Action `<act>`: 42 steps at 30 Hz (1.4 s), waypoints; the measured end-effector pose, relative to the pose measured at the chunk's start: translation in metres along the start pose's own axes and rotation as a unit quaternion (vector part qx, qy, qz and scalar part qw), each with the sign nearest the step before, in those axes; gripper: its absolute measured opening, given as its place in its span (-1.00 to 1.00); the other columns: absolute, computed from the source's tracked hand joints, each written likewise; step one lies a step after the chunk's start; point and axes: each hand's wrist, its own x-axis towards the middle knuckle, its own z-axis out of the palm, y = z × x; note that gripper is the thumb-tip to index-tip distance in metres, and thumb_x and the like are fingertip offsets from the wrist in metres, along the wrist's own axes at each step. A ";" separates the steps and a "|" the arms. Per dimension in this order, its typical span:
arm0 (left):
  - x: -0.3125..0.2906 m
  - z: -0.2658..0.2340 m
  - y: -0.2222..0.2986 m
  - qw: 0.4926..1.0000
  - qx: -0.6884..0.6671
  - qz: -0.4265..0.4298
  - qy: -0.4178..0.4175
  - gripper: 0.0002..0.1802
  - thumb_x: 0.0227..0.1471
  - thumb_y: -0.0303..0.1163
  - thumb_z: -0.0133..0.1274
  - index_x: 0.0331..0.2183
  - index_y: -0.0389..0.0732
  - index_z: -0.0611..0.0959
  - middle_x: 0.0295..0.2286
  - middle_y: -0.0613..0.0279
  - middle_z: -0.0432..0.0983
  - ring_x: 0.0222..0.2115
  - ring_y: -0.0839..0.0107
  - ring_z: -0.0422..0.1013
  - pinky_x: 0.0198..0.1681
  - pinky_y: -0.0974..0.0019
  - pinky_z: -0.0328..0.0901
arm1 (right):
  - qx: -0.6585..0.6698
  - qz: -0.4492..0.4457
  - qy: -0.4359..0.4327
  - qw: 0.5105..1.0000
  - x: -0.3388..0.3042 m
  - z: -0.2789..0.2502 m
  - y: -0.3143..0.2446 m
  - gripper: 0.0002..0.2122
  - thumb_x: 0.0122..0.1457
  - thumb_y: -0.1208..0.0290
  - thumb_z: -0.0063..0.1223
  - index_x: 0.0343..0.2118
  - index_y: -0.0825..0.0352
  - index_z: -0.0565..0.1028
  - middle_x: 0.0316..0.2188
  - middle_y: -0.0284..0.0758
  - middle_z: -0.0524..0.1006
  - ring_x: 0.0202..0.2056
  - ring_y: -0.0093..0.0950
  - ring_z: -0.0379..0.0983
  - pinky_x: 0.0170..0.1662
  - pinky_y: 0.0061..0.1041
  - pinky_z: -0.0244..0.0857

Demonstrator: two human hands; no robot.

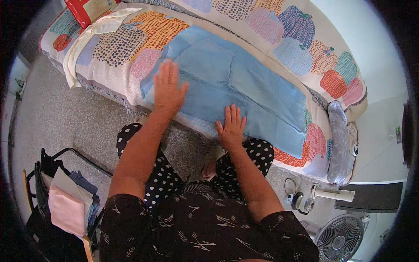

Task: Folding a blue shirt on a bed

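Observation:
A pair of light blue jeans (257, 91) lies spread lengthwise over the sofa seat, folded flat, with a raised crease running along the middle. Over the left end of the jeans is my left hand (169, 89), its fingers stretched out and slightly blurred; whether it touches the cloth is hard to tell. My right hand (232, 126) rests flat at the near edge of the jeans, fingers spread. Neither hand grips anything.
A patterned cover drapes the sofa (109, 81). On its left lie a cream cloth strip (80, 48) and a red package (89, 11); a grey bolster (337, 139) stands right. Folded clothes (65, 209) sit on a chair at lower left. A fan (339, 240) stands at lower right.

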 end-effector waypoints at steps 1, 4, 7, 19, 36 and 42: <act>0.002 0.005 0.011 1.000 -0.005 -0.005 0.003 -0.24 0.01 -0.06 -0.07 0.14 -0.21 0.09 0.18 0.10 -0.14 0.19 0.12 -0.17 0.15 -0.12 -0.19 | 0.015 -0.001 -0.009 1.000 -0.004 -0.002 0.000 -0.44 0.11 0.17 -0.10 0.14 0.30 0.11 0.20 -0.18 0.00 0.22 -0.21 -0.14 0.17 0.04 -0.28; 0.005 0.016 0.021 0.995 0.024 0.062 -0.070 -0.24 0.00 -0.02 -0.08 0.14 -0.18 0.12 0.17 0.17 -0.10 0.19 0.19 -0.17 0.16 -0.14 -0.23 | 0.049 -0.010 -0.043 0.998 -0.008 -0.012 0.007 -0.48 0.12 0.21 -0.11 0.12 0.32 0.14 0.18 -0.15 0.04 0.20 -0.18 -0.08 0.16 0.01 -0.22; 0.002 0.031 0.014 0.984 0.060 0.041 -0.162 -0.25 -0.01 0.02 -0.10 0.13 -0.15 0.16 0.17 0.23 -0.08 0.19 0.27 -0.15 0.16 -0.16 -0.27 | 0.146 0.012 -0.096 0.985 0.010 -0.033 0.029 -0.56 0.13 0.24 -0.11 0.05 0.34 0.24 0.08 -0.11 0.21 0.12 -0.17 0.09 0.12 -0.13 -0.06; -0.002 0.037 0.016 0.991 0.014 0.024 -0.128 -0.27 -0.07 0.04 -0.06 0.08 -0.16 0.27 0.16 0.23 -0.04 0.19 0.29 -0.14 0.16 -0.20 -0.31 | 0.119 -0.042 0.006 0.992 0.257 0.005 0.043 -0.68 0.13 0.20 -0.13 -0.15 0.31 0.43 -0.18 -0.13 0.47 -0.10 -0.17 0.36 -0.04 -0.27 0.21; -0.001 0.037 0.013 0.993 -0.014 0.017 -0.115 -0.25 -0.12 0.00 0.01 0.08 -0.15 0.26 0.15 0.22 -0.01 0.18 0.26 -0.13 0.14 -0.23 -0.28 | -0.033 0.053 -0.179 0.982 0.324 0.028 0.068 -0.62 -0.05 0.06 -0.08 -0.25 0.20 0.52 -0.26 -0.21 0.52 -0.14 -0.19 0.39 -0.06 -0.15 0.20; 0.000 0.035 0.018 0.992 -0.003 0.022 -0.124 -0.27 -0.08 0.01 -0.03 0.08 -0.14 0.26 0.16 0.24 -0.05 0.19 0.28 -0.16 0.16 -0.21 -0.33 | 0.019 -0.033 -0.127 0.991 0.306 -0.007 0.061 -0.66 0.04 0.12 -0.18 -0.26 0.22 0.50 -0.33 -0.11 0.50 -0.27 -0.14 0.42 -0.20 -0.15 0.26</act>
